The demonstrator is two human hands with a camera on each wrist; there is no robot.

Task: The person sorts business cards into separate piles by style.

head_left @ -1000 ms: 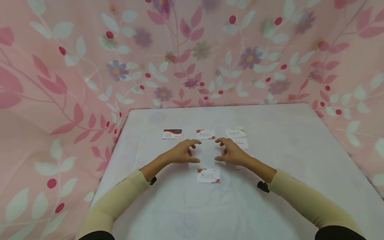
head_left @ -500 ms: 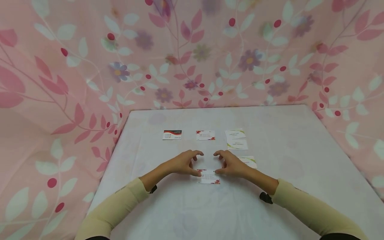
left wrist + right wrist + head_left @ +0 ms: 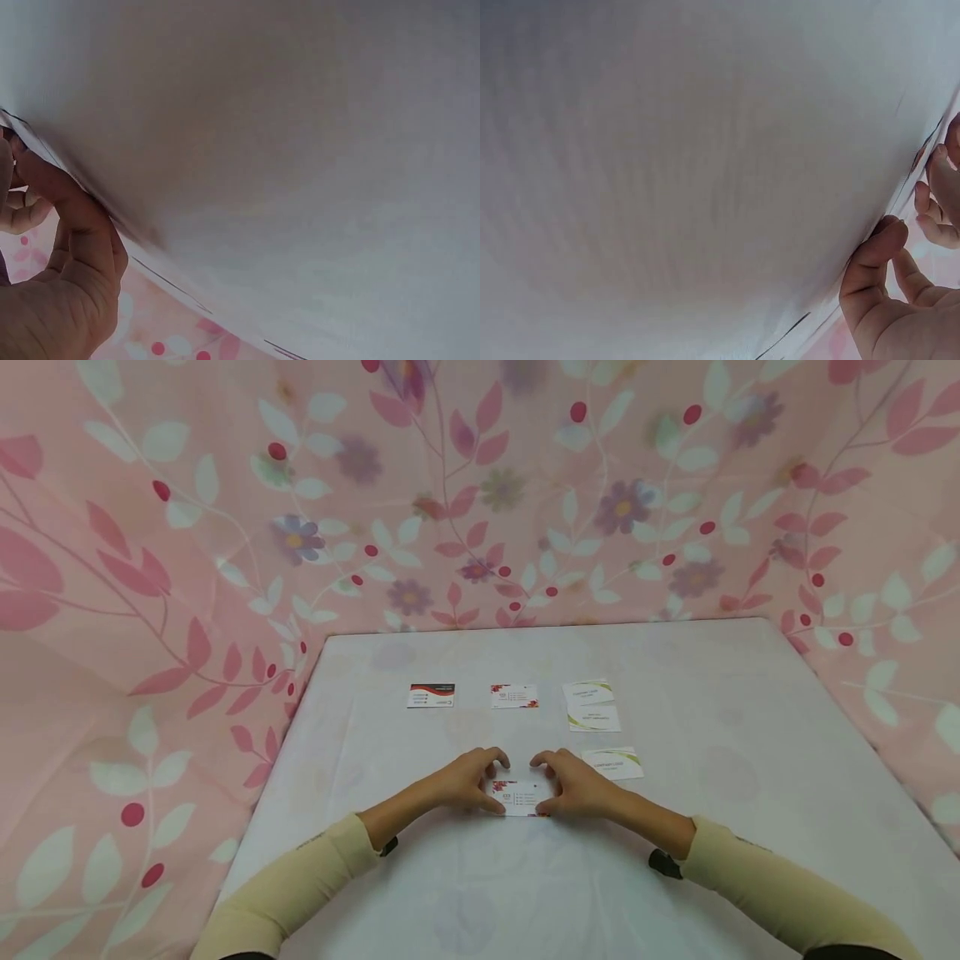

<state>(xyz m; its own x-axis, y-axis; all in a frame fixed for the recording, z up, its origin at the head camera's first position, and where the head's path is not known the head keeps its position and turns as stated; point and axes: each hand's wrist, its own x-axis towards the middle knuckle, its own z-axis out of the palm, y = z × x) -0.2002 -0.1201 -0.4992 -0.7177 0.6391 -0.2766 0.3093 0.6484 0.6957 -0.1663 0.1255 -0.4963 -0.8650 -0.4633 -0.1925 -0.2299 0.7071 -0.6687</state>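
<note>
A white business card (image 3: 521,798) with red floral corners lies flat on the white-covered table between my two hands. My left hand (image 3: 467,782) is at its left side, thumb tip over the lower left part and arched fingers beyond the far edge. Mirroring it, my right hand (image 3: 576,787) has its thumb at the lower right corner and its bent index finger past the top edge. A wide gap separates thumb and index finger on each hand. In the wrist views, the left hand (image 3: 75,247) and right hand (image 3: 885,292) appear low along the table surface.
Farther back lie a red-and-black business card (image 3: 431,696), a matching floral card (image 3: 514,697) and two green-trimmed cards (image 3: 592,706) one below the other. Another green-trimmed card (image 3: 617,763) lies beside the right hand. A pink floral curtain (image 3: 480,493) surrounds the table (image 3: 465,893).
Both hands have come back toward the person and down, from in front of the far floral card to the near one. The cards have stayed in place.
</note>
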